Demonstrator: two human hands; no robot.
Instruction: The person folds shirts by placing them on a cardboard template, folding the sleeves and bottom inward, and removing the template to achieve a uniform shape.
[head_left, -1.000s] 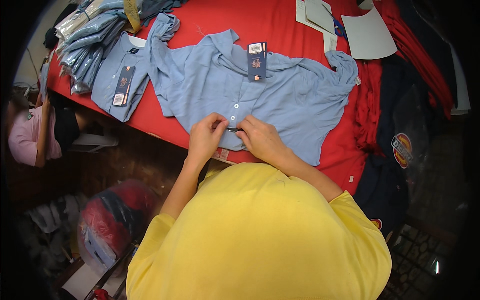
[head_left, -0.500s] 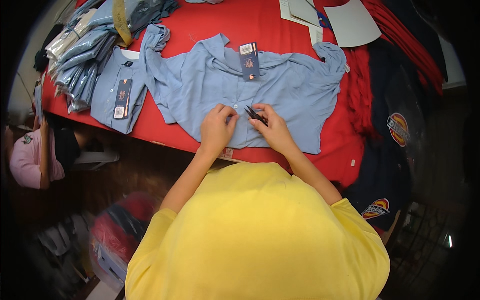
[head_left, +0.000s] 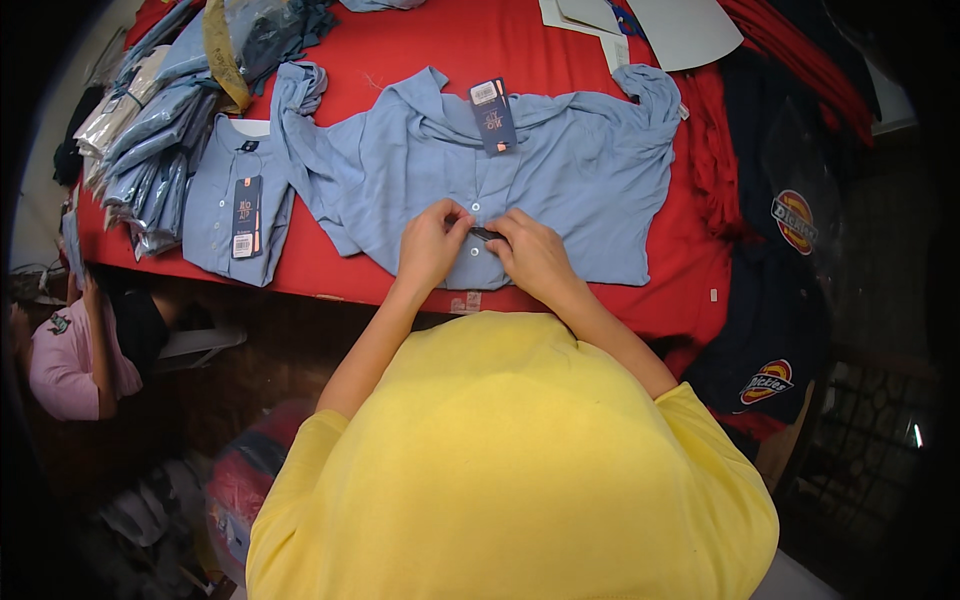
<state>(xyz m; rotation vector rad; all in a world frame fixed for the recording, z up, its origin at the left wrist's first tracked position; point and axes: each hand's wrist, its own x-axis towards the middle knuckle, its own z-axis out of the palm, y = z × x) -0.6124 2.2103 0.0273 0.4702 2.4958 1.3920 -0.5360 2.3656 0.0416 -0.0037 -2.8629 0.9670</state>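
Two hands are meeting at the button placket of a light blue shirt (head_left: pixel 560 190) lying spread on the red table (head_left: pixel 420 40) — left hand (head_left: pixel 432 243) pinching fabric, right hand (head_left: pixel 535 255) gripping a small dark object (head_left: pixel 487 234). Farther left, a folded blue shirt (head_left: pixel 232 205) is lying — bagged shirts (head_left: pixel 155 130) stacked beyond.

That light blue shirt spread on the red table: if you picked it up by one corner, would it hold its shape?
Probably not. The light blue shirt shows creases and bunched sleeves, so it likely hangs limp. It looks thin, so probably light. Pushed, it would likely wrinkle on the red table cover rather than slide whole.
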